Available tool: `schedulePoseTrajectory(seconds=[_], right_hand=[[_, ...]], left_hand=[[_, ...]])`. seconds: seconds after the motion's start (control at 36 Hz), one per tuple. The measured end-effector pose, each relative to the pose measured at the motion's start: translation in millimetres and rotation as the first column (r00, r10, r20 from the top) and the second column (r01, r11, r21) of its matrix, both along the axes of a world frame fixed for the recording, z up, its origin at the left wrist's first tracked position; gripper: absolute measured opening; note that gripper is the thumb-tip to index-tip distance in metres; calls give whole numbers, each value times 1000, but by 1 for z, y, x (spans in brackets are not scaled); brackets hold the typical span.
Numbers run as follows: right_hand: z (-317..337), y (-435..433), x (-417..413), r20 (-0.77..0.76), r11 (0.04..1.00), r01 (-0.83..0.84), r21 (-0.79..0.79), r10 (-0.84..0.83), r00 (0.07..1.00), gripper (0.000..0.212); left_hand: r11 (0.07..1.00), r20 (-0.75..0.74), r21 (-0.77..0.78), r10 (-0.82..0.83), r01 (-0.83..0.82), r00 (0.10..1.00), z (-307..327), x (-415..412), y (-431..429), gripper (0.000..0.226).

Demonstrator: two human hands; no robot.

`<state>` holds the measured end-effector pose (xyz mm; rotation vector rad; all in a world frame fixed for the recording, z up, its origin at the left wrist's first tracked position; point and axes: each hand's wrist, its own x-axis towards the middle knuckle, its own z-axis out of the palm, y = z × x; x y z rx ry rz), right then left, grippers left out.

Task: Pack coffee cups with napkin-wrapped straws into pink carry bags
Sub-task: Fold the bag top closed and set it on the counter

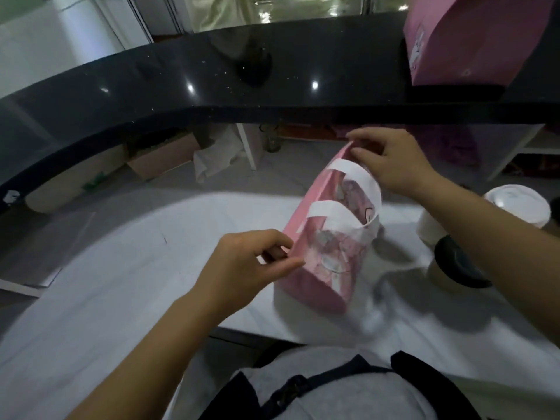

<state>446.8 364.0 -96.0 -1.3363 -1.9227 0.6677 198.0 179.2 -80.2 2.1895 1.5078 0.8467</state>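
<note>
Right now the pink carry bag (321,244) stands on the white work surface (121,268), leaning a little, its mouth being drawn open from two ends: the left hand (242,268) pinches the near top edge between thumb and fingertips, and the right hand (397,159) pinches the far top edge the same way, both closed on thin paper and nothing else. Two white strap handles (348,177) arch across the opening, so the likeliest snag, as I judge it, is a cup catching on a strap on the way in, or the bag folding shut once one hand lets go to fetch it. Pulling too hard at the pinched corners could crease or tear the rim, and the slight lean suggests the bag may tip if it is released before its base sits flat. Whether anything is already inside is hard to tell; only the printed inner wall shows. Just to the right stand a cup with a black lid (454,265) and, beyond it, a cup with a white lid (515,207), both near enough that the right forearm could knock them when it comes across. No straw or napkin is visible. Farther off, a second pink bag (472,40) rests on the black counter (212,80), well apart and out of the way.
</note>
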Motion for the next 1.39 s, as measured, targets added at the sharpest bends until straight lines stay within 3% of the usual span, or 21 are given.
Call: schedulePoseTrajectory(seconds=[0.11,0.25,0.31,0.36,0.44,0.56,0.72,0.89,1.0,1.11,1.17,1.22,1.31,1.33,1.39], right_hand=[[-3,-15,2,-256,993,67,-101,-91,962,41],[-17,-89,18,-436,928,367,-62,-356,827,10],[-28,-133,21,-434,916,381,-125,-395,810,19],[-37,-174,16,-339,932,318,-173,-359,869,24],[-50,-216,4,-61,924,293,-247,-317,946,24],[-60,-232,-13,345,893,384,-236,-293,892,24],[-58,-219,-27,523,901,434,-21,-360,773,21],[-58,-207,-31,646,933,351,86,-320,693,18],[-59,-210,-33,656,908,393,141,-383,650,30],[-66,-211,-30,585,855,516,58,-448,676,21],[-66,-210,-23,447,803,584,-122,-481,754,18],[-61,-207,-19,191,705,601,-377,-575,795,21],[-56,-208,-28,-158,589,487,-645,-726,669,29],[-55,-211,-33,-191,563,473,-678,-756,626,28],[-54,-221,-46,-197,527,442,-726,-776,600,26]], left_hand=[[985,138,-91,-136,150,981,-12,-1,7,42],[971,97,-232,-39,61,995,-42,-24,12,41],[964,50,-257,-53,64,997,-55,-30,8,35],[968,27,-241,-63,67,998,-66,-31,3,27],[978,62,-203,-37,49,997,-77,-33,0,23],[992,67,-113,-56,63,996,-92,-37,2,23],[998,-57,31,-53,55,997,-99,-40,17,23],[978,-160,92,-170,186,972,-106,-51,37,13],[959,-155,166,-205,230,966,-102,-49,42,14],[938,-53,78,-334,337,941,-98,-42,28,8],[886,7,-10,-463,463,886,-98,-41,20,14],[876,105,-32,-475,480,874,-96,-43,18,22],[977,285,-4,-203,213,937,-93,-50,35,19],[994,326,-26,-91,105,941,-93,-54,46,20],[985,388,-164,108,-47,915,-94,-65,72,48]])
